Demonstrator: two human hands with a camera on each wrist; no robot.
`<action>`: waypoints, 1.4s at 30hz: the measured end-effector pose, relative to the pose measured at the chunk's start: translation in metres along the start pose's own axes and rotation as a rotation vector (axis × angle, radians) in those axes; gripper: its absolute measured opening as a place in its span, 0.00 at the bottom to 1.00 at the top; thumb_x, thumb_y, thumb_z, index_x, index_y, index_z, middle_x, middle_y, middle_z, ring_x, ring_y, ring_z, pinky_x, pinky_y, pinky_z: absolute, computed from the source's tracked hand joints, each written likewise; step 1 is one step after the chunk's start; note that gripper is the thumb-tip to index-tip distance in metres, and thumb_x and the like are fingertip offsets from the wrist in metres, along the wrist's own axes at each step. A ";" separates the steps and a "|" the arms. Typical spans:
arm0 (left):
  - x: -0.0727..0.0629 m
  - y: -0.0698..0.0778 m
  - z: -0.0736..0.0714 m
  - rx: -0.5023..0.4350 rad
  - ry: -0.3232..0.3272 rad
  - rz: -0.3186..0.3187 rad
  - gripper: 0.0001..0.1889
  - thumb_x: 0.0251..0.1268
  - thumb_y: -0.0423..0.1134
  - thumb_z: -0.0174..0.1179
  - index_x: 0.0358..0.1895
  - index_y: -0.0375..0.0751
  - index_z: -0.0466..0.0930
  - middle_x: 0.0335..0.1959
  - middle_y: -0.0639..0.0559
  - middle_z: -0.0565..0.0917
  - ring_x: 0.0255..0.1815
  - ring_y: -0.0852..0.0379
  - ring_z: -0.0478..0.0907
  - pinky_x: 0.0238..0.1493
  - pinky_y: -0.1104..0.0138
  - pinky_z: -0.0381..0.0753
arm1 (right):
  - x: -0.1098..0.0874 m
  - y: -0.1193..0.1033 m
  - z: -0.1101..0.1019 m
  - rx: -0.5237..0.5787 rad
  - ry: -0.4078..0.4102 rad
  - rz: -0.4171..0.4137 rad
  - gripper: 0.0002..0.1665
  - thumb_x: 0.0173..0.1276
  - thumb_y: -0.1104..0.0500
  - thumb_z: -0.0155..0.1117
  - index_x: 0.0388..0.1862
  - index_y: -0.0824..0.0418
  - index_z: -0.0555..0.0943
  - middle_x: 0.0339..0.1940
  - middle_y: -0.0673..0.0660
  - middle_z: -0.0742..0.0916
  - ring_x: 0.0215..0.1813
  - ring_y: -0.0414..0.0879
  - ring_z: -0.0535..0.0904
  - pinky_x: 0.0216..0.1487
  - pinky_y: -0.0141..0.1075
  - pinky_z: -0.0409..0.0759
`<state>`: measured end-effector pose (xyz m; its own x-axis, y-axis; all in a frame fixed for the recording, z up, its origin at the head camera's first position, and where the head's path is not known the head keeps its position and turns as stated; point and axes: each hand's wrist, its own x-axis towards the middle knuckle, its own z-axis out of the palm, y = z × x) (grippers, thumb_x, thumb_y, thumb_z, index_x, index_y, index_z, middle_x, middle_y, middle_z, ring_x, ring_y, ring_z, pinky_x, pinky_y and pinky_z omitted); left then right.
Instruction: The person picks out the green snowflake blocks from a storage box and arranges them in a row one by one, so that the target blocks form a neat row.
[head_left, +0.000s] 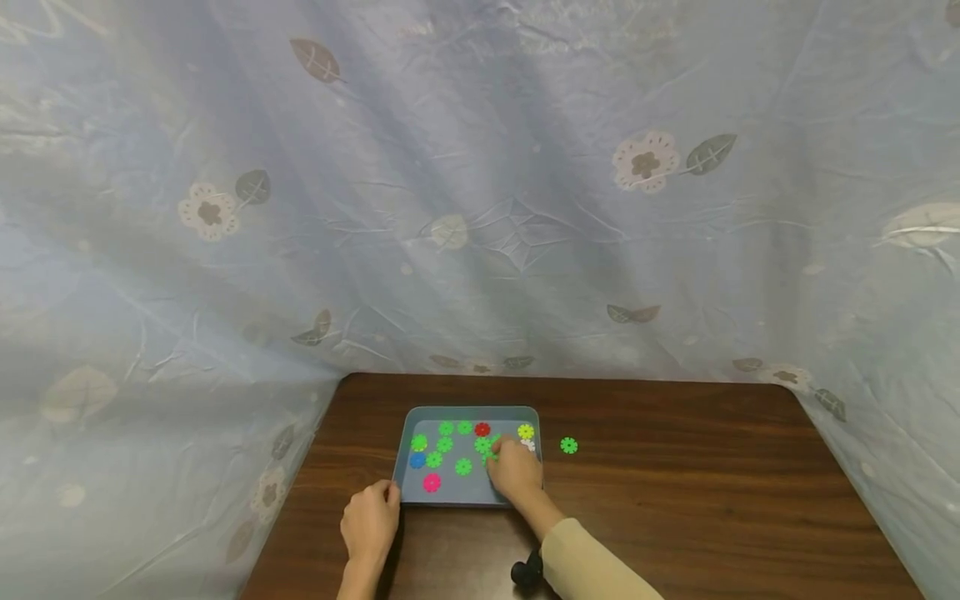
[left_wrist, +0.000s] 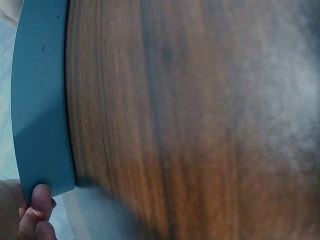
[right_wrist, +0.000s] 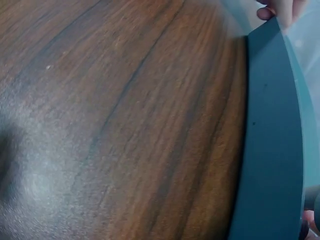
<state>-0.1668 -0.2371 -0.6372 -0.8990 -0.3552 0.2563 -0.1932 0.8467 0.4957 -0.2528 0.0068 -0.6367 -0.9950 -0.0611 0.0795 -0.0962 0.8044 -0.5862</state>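
Note:
A grey-blue tray (head_left: 450, 497) on the table holds several notched plastic discs, most of them green, such as this green disc (head_left: 463, 467). A pink disc (head_left: 431, 482), a blue disc (head_left: 417, 460), a red disc (head_left: 482, 429), a yellow disc (head_left: 526, 431) and a white disc (head_left: 528, 445) lie among them. My left hand (head_left: 370, 518) grips the near left corner of the tray, thumb (left_wrist: 41, 195) against its outer wall. Over the tray's right half, my right hand (head_left: 517, 468) reaches down with bent fingers at some green discs. Its fingertips are partly hidden, so whether they pinch one is unclear.
One green disc (head_left: 569, 446) lies on the brown wooden table (head_left: 675, 475), just right of the tray. A black round object (head_left: 527, 572) shows beside the right sleeve. A patterned pale curtain (head_left: 480, 208) hangs behind the table and along both sides.

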 end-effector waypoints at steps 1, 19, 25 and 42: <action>0.000 0.000 0.000 -0.001 0.003 0.000 0.09 0.68 0.39 0.62 0.37 0.40 0.91 0.30 0.39 0.89 0.22 0.38 0.83 0.19 0.46 0.76 | 0.000 0.000 -0.001 0.015 0.009 -0.003 0.08 0.64 0.56 0.72 0.40 0.56 0.86 0.33 0.50 0.88 0.31 0.46 0.83 0.30 0.47 0.80; 0.000 -0.001 0.000 0.008 -0.025 -0.017 0.09 0.68 0.39 0.62 0.38 0.40 0.92 0.31 0.39 0.89 0.23 0.38 0.83 0.20 0.45 0.77 | 0.011 0.014 -0.054 0.202 0.109 0.022 0.06 0.68 0.58 0.69 0.42 0.57 0.86 0.28 0.46 0.85 0.20 0.40 0.75 0.20 0.37 0.72; 0.000 0.000 -0.001 0.008 -0.027 -0.019 0.09 0.68 0.39 0.62 0.38 0.41 0.92 0.31 0.38 0.89 0.25 0.34 0.84 0.20 0.44 0.77 | 0.016 0.035 -0.073 0.220 0.156 0.063 0.07 0.68 0.57 0.71 0.42 0.57 0.86 0.30 0.47 0.86 0.24 0.42 0.77 0.24 0.39 0.73; 0.000 0.001 0.000 0.005 -0.006 -0.009 0.10 0.67 0.39 0.62 0.37 0.40 0.91 0.30 0.38 0.88 0.25 0.32 0.84 0.21 0.42 0.76 | 0.021 0.105 -0.099 0.211 0.166 0.204 0.11 0.69 0.54 0.69 0.46 0.58 0.85 0.35 0.49 0.89 0.34 0.48 0.84 0.34 0.46 0.77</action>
<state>-0.1664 -0.2365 -0.6367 -0.8994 -0.3608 0.2469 -0.2035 0.8454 0.4939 -0.2815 0.1487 -0.6169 -0.9779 0.1993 0.0634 0.0833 0.6493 -0.7560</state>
